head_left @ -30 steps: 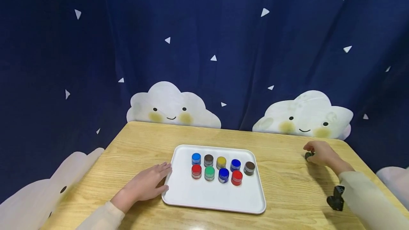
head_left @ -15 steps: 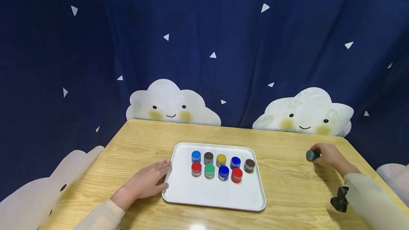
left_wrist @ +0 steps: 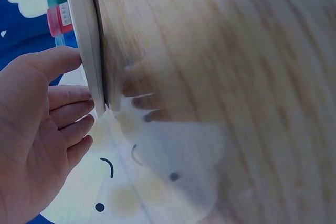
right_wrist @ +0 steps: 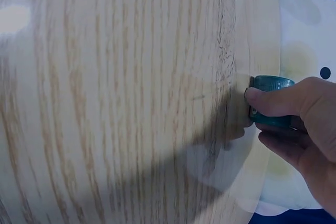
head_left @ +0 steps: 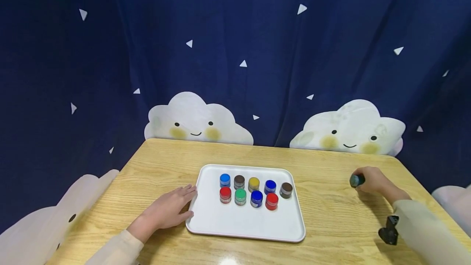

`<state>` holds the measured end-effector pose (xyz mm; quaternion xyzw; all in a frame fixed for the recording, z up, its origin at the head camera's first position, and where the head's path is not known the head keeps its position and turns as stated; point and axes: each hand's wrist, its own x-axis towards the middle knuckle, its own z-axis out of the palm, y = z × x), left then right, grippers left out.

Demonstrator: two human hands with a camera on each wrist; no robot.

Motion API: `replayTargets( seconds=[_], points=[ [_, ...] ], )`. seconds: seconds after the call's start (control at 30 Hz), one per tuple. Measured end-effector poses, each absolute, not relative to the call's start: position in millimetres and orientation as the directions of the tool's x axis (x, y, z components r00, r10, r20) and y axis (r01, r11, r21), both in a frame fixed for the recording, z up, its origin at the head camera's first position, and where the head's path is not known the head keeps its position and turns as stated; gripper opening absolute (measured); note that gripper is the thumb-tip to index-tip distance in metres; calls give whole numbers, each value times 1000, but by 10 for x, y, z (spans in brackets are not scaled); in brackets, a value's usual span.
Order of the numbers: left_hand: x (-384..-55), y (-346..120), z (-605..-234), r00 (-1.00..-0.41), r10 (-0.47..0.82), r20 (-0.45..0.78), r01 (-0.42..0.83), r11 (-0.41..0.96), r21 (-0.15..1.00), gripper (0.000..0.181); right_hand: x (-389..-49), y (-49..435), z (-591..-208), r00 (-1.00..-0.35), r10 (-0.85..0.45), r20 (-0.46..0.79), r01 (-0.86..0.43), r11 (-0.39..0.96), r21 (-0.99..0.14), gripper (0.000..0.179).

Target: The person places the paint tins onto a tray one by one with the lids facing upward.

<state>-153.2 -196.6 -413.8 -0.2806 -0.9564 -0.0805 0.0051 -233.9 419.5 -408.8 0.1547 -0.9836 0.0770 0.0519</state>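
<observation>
My right hand (head_left: 373, 181) grips a small dark teal paint pot (head_left: 356, 180) at the right side of the table. In the right wrist view, the thumb (right_wrist: 270, 102) presses along the side of the pot, with the other fingers partly hidden behind it. My left hand (head_left: 167, 208) rests at the left edge of a white tray (head_left: 243, 230), fingers extended and tips against the rim. On the tray stand paint pots in two rows: light blue (head_left: 225, 180), brown (head_left: 239, 182), yellow (head_left: 253, 184), blue (head_left: 270, 187) and brown (head_left: 286, 190) behind; red (head_left: 225, 194), green (head_left: 240, 196), blue (head_left: 256, 198) and red (head_left: 271, 200) in front.
The tray lies on a pale wooden table (head_left: 327, 216). A black device (head_left: 389, 230) sits at the right sleeve. Behind the table hangs a dark blue curtain (head_left: 220, 52) printed with clouds and triangles.
My right hand has turned with the pot, which was mostly covered by the fingers a second ago and now shows its teal side. The left hand and the pots on the tray stay put.
</observation>
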Motion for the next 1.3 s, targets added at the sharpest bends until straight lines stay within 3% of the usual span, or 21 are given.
replayTargets(
  seconds=[0.57,0.73,1.3],
  points=[
    [-1539,-1959,-4122,-854,519,30,516,840,167,58,-2316,3937,-3970,-933,-332,142,-356,910,-212,35],
    [-1536,-1958,-4129,-852,521,40,520,838,166,58,-2285,3822,-3951,-940,-297,170,-338,884,-324,39],
    [-1528,-1954,-4128,-848,528,47,528,834,161,58,-2161,3405,-3934,-957,-280,69,-254,704,-664,45]
  ],
)
